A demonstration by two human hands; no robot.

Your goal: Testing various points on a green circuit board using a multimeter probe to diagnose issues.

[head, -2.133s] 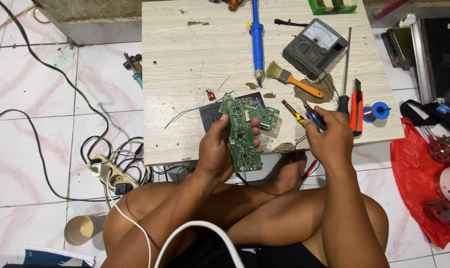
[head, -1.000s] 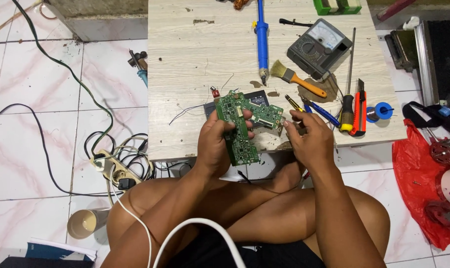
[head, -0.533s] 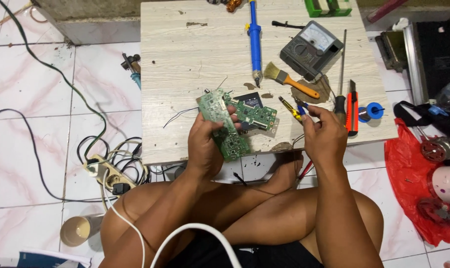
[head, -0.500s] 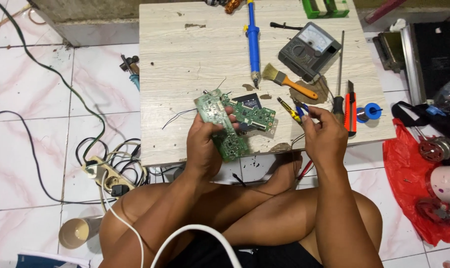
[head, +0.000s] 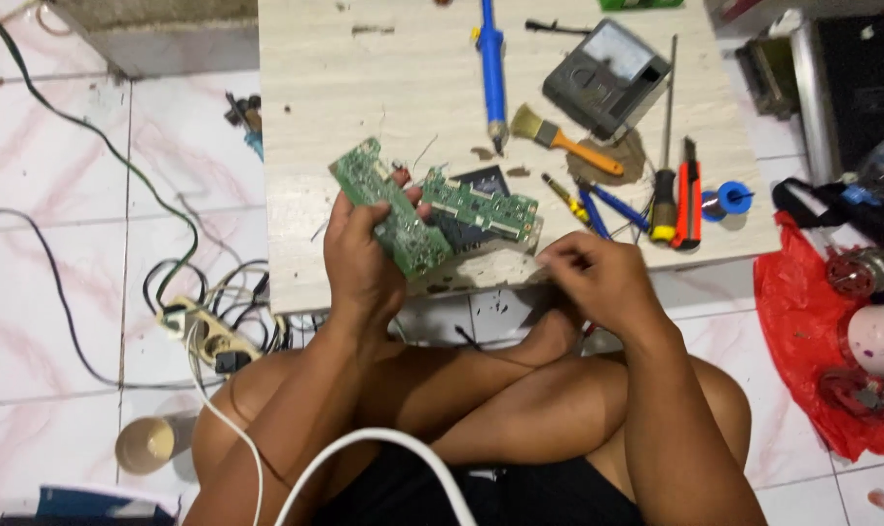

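Green circuit board (head: 391,208) gripped by left hand (head: 362,261); right hand (head: 598,278) loosely curled, grasp unclear.

A low pale wooden table (head: 383,68) holds a blue soldering iron (head: 491,58), paintbrush (head: 559,134), grey multimeter (head: 607,78), screwdrivers (head: 665,185) and green circuit board (head: 481,205).

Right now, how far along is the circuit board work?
Done: little visible; the soldering iron and meter lie unused on the table. In hand: the left hand lifts a green circuit board; the right hand is curled nearby. Left: any soldering.
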